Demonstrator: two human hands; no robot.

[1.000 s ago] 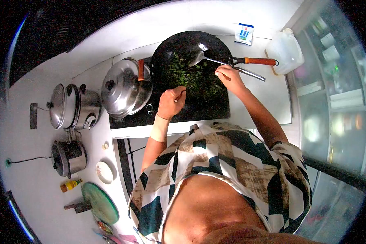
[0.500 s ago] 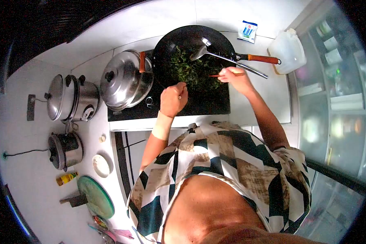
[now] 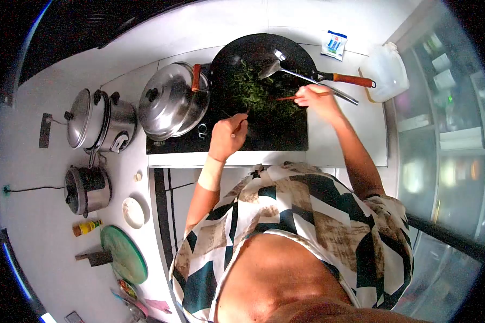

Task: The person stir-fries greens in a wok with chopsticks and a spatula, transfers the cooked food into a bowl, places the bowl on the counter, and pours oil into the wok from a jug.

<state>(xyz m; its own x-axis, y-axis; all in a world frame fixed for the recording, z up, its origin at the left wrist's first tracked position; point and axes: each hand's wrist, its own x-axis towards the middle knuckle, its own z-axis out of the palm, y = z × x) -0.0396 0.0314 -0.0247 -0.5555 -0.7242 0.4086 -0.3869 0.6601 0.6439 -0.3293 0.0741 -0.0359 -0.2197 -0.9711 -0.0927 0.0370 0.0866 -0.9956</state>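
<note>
A black wok (image 3: 291, 48) holds dark green leafy vegetables (image 3: 250, 89). My right hand (image 3: 319, 101) is closed around reddish-brown chopsticks (image 3: 286, 98), whose tips point left over the greens. My left hand (image 3: 229, 137) is a closed fist at the wok's near left side; what it grips, if anything, I cannot make out. A metal wok spatula (image 3: 312, 81) leans in the wok, its head on the greens and its handle over the right rim, just above my right hand.
Left of the wok stands a lidded steel pot (image 3: 170, 99). Farther left are a rice cooker (image 3: 113, 124), a smaller cooker (image 3: 91, 188), a white bowl (image 3: 133, 213), a green round cutting board (image 3: 126, 255) and a cleaver (image 3: 96, 258). A white packet (image 3: 334, 44) and plastic jug (image 3: 385, 72) stand right.
The view has shifted slightly. My left hand has moved a little down and left from the greens; my right hand stays by the wok's right side with the chopsticks.
</note>
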